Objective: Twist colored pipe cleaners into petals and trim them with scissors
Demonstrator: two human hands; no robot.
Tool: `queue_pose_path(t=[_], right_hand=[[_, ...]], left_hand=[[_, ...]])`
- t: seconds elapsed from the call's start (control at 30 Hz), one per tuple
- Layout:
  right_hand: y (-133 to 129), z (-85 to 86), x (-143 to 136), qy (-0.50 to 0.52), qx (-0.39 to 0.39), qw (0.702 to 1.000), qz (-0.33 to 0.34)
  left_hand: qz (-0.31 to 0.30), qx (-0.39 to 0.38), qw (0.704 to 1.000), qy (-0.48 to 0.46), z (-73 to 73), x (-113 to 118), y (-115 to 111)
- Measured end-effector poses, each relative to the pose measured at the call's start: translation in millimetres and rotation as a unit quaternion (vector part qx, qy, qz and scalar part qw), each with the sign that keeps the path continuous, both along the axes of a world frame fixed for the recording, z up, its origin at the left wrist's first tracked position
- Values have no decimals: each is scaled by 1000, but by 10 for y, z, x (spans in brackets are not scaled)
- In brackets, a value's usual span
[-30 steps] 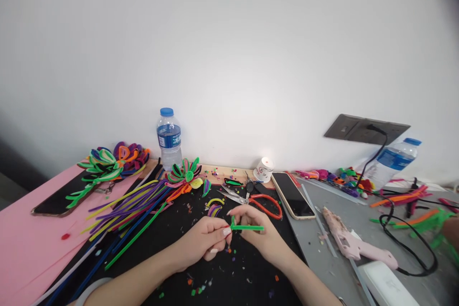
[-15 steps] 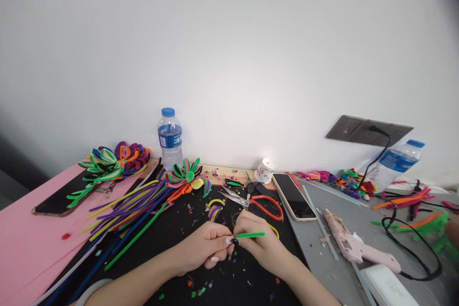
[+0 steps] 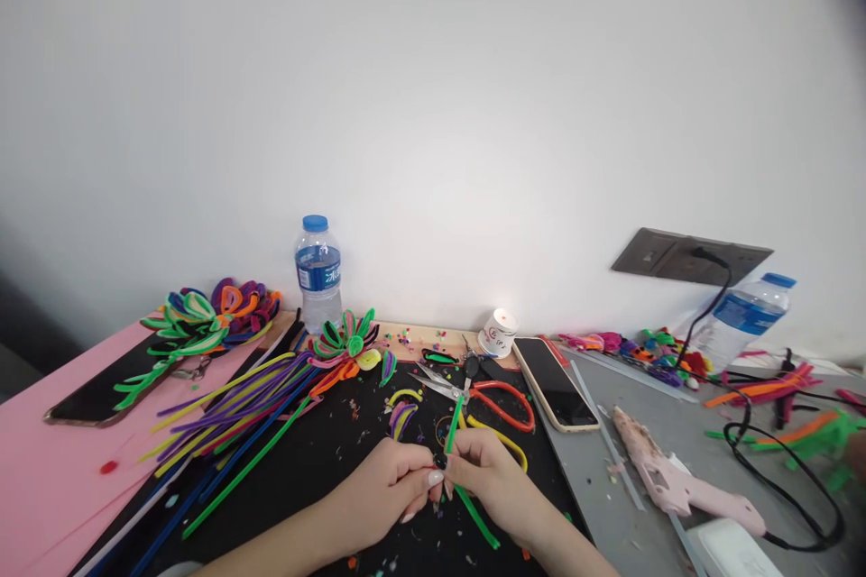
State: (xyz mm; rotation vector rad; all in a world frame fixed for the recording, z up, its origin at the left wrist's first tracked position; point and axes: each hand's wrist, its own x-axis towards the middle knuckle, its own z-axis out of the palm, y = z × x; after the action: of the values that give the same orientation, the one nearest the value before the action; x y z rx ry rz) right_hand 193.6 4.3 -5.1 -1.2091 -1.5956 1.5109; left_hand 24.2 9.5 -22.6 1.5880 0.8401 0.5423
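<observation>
My left hand (image 3: pixel 385 491) is closed in a pinch, thumb against fingers, and a sliver of red shows at its fingertips; what it grips is mostly hidden. Touching it, my right hand (image 3: pixel 497 482) pinches a green pipe cleaner (image 3: pixel 479 520). One end of that pipe cleaner rises above the fingers, and the other slants down to the right under the hand. Just beyond the hands lie open scissors (image 3: pixel 504 404) with red and yellow handles. Nearby on the black mat (image 3: pixel 317 469) is a purple and yellow striped petal (image 3: pixel 401 420).
Loose pipe cleaners (image 3: pixel 230 406) and a pipe-cleaner flower (image 3: pixel 352 338) lie to the left, near a water bottle (image 3: pixel 317 275). A paper cup (image 3: pixel 499 334), a phone (image 3: pixel 556 383), a pink glue gun (image 3: pixel 667 478) and its black cord occupy the right. A blurred hand (image 3: pixel 856 460) shows at the right edge.
The green pipe cleaner has gone from lying level across my right fingers to standing up, with its other length now visible below. Both hands stay together; the view has shifted slightly.
</observation>
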Motion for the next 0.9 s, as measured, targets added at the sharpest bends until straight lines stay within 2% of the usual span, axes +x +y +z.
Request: queue_pose_path(t=[0.13,0.33,0.5,0.6,0.7,0.8,0.9], right_hand=[[0,-6,0,22,-76,997,-12],[48,48,70,77,-122,990,6],[81,71,105,120,-104,984,-77],[88,54,95,180,-98,976,-80],[91,10,74,189,-76,976,-72],[78,-42,45,157,-41,984,-72],[36,-69,-1,109,-28,992,-52]], left_hand=[[12,41,999,29,1,9,-20],[32,-30,998,-52,-5,30,15],[73,66,992,-76,55,-6,46],[64,5,995,-78,51,-4,29],[61,-81,985,-136,30,24,8],[96,-97,974,-181,29,41,5],[146,-91,969,-179,40,31,8]])
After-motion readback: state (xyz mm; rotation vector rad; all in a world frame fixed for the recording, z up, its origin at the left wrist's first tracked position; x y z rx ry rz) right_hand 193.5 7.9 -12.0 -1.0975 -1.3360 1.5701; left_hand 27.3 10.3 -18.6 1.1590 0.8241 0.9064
